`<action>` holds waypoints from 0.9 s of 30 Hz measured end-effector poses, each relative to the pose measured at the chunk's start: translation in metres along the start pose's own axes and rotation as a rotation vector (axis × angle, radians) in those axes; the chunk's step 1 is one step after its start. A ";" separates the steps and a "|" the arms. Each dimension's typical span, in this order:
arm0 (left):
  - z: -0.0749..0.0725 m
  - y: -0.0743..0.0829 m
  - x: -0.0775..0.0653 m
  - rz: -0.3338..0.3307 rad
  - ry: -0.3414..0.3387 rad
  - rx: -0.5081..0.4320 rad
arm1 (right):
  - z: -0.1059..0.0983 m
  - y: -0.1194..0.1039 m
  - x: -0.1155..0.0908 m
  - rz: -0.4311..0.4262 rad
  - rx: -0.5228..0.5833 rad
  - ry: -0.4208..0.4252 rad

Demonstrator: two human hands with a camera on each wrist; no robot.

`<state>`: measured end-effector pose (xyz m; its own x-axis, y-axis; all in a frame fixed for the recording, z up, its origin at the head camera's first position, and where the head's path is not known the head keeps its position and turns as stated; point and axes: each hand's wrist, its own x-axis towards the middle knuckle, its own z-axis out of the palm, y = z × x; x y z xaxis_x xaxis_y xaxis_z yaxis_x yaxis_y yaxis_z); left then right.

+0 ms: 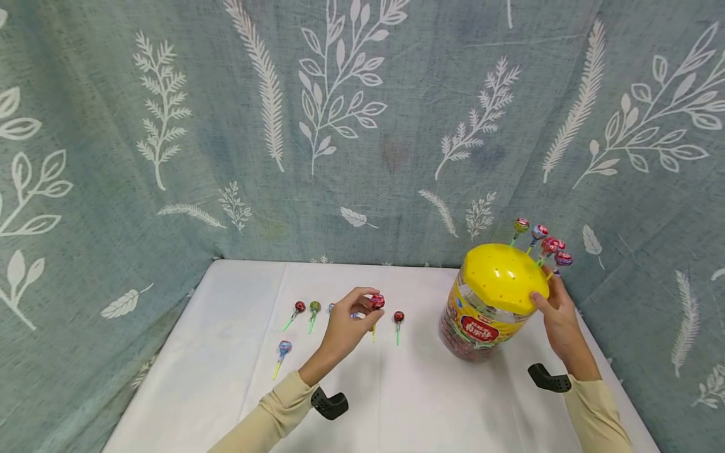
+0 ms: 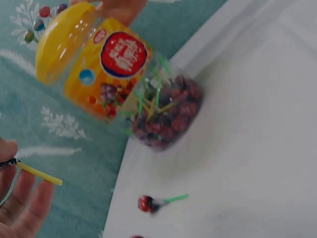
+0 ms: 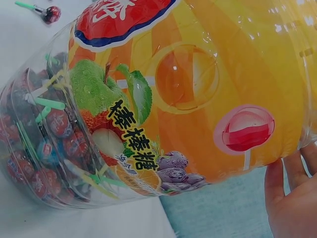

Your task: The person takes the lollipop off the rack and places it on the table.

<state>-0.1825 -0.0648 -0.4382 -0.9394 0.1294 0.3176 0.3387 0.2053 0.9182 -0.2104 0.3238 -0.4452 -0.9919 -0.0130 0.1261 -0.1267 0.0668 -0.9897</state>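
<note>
My left hand (image 1: 348,319) pinches a red-wrapped lollipop (image 1: 377,301) between thumb and fingers, over the table. Its yellow stick (image 2: 40,174) points away from the fingers in the left wrist view. To the right, a clear plastic jar (image 1: 480,326) with a yellow domed lid (image 1: 501,277) leans to one side. My right hand (image 1: 561,321) grips the jar by its upper right side, thumb on the lid's edge. Several lollipops (image 1: 540,232) stick up from the lid's far right part. Many more lollipops (image 3: 54,148) show through the jar's lower wall.
On the white table (image 1: 419,402) lie several loose lollipops, among them a red one (image 1: 399,316) between left hand and jar, a green one (image 1: 314,307), and a blue one (image 1: 284,348) nearer me. A patterned grey-green cloth (image 1: 396,189) hangs behind the table.
</note>
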 end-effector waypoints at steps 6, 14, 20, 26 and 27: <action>-0.021 -0.016 -0.010 -0.071 0.023 0.004 | -0.002 0.002 -0.001 -0.011 -0.003 0.004; -0.042 -0.035 -0.022 -0.131 0.076 0.039 | -0.005 0.003 -0.004 -0.025 0.015 -0.001; -0.052 -0.063 -0.030 -0.160 0.119 0.068 | -0.001 0.002 0.000 0.015 -0.010 0.016; -0.060 -0.091 -0.041 -0.278 0.156 0.113 | 0.001 0.001 0.002 0.017 0.003 0.019; -0.061 -0.093 -0.042 -0.294 0.161 0.121 | 0.001 0.000 0.002 0.014 0.005 0.021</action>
<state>-0.1776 -0.1491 -0.5229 -0.9908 -0.1044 0.0861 0.0477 0.3258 0.9442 -0.2124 0.3232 -0.4454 -0.9935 0.0089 0.1131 -0.1124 0.0618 -0.9917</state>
